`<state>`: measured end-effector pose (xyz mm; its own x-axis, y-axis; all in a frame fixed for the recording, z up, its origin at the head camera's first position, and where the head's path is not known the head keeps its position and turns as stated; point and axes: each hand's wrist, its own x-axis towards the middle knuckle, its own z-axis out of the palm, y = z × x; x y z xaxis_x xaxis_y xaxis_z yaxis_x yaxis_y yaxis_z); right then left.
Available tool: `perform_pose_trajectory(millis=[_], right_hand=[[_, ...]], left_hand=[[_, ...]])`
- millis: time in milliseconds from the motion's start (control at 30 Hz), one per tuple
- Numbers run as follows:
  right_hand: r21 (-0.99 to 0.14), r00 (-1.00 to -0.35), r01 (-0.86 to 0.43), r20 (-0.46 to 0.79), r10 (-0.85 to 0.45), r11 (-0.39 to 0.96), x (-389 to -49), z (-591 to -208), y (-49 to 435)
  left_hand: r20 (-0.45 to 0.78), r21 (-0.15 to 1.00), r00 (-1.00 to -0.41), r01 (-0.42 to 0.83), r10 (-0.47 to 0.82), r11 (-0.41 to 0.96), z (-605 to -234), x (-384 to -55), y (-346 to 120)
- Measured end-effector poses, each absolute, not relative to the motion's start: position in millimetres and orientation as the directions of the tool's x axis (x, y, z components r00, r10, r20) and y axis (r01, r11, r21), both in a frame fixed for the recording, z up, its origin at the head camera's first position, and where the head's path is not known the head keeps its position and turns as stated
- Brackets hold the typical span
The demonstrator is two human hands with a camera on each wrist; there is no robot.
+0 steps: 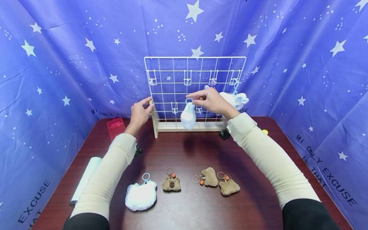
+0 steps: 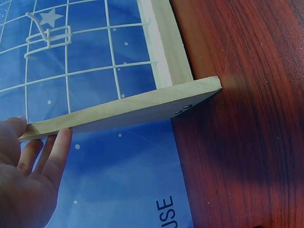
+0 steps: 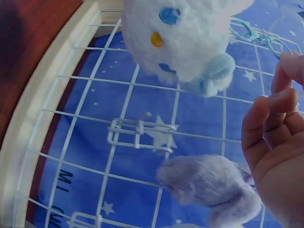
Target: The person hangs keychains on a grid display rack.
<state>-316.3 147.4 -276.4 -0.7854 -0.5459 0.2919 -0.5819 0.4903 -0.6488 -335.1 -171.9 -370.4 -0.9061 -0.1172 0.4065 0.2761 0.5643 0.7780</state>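
Note:
My right hand (image 1: 212, 99) pinches the light blue ring (image 1: 188, 100) of a white plush keychain (image 1: 188, 118), which hangs in front of the wire grid rack (image 1: 173, 93). In the right wrist view the plush (image 3: 185, 38) shows blue eyes, a yellow nose and a blue bow. With thumb and fingers on either side, my left hand (image 1: 140, 112) holds the rack's wooden side post (image 2: 109, 109). White hooks (image 1: 187, 77) sit on the grid. Behind the right hand hang a purple plush (image 3: 209, 187) and another white plush (image 1: 240, 99).
On the table's near part lie a white plush keychain (image 1: 141, 195) and brown plush keychains (image 1: 171, 184) with rings and small orange balls. A red box (image 1: 116, 127) and a white roll (image 1: 86, 179) are at the left. Starry blue curtains (image 1: 120, 48) surround the table (image 1: 184, 153).

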Motion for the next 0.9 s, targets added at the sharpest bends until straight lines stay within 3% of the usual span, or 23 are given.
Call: perform_pose_trajectory(millis=[533,900], right_hand=[[-0.69,-0.815,-0.556,0.343,-0.466,0.464,-324,-256,149],[-0.718,-0.842,-0.537,0.422,-0.337,0.443,-319,-256,137]], left_hand=[[0.397,0.786,-0.909,0.267,-0.125,0.557,-372,-336,-173],[0.395,0.775,-0.91,0.258,-0.123,0.577,-372,-336,-173]])
